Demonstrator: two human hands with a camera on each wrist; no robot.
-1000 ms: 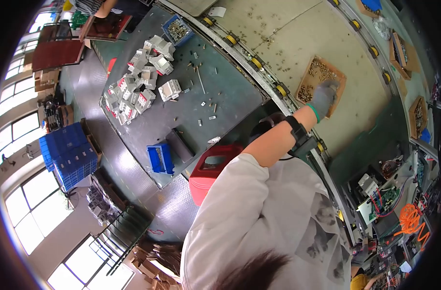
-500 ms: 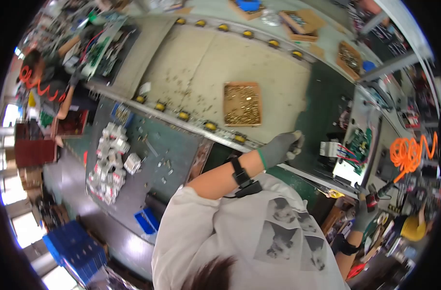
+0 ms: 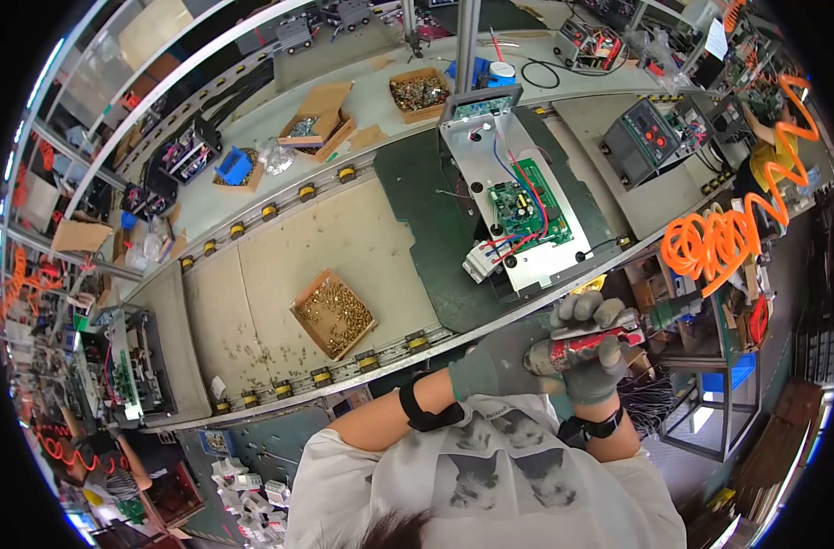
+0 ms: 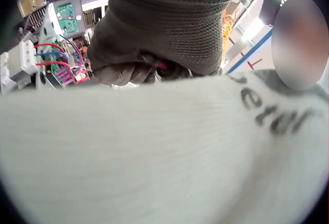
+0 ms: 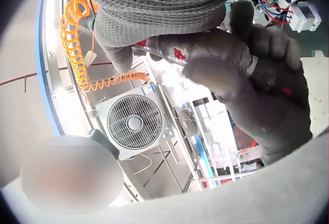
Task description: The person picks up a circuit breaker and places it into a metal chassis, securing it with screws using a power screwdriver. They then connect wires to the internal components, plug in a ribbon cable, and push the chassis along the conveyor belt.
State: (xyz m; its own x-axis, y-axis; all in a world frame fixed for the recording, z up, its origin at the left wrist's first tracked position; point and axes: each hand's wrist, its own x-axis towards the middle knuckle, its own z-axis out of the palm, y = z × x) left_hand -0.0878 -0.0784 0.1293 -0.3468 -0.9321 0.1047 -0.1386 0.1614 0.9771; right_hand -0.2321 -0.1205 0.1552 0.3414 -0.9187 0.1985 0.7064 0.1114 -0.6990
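My right hand (image 3: 595, 380), in a grey glove, grips the body of a red and silver air screwdriver (image 3: 577, 351). Ahead of it, my gloved left hand (image 3: 504, 361) curls its fingers about the tool's front end. The tool lies almost level, close in front of my shirt. An orange coiled hose (image 3: 710, 252) runs up to the right from its back end. In the left wrist view my left hand (image 4: 159, 28) shows curled fingers with a bit of red between them. Both hands meet on the tool in the right wrist view; its tip is hidden by my left hand (image 5: 277, 90).
Beyond my hands, a metal chassis (image 3: 563, 256) with a green circuit board (image 3: 531, 206) and red and blue wires lies on a dark mat (image 3: 398, 197). Left of it stands a cardboard box (image 3: 366, 331) of brass screws. A roller rail (image 3: 417, 342) runs along the near edge.
My view has swung right, from the screw box to the chassis. My left hand has left the box and come to the screwdriver, which my right hand has brought in front of my body.
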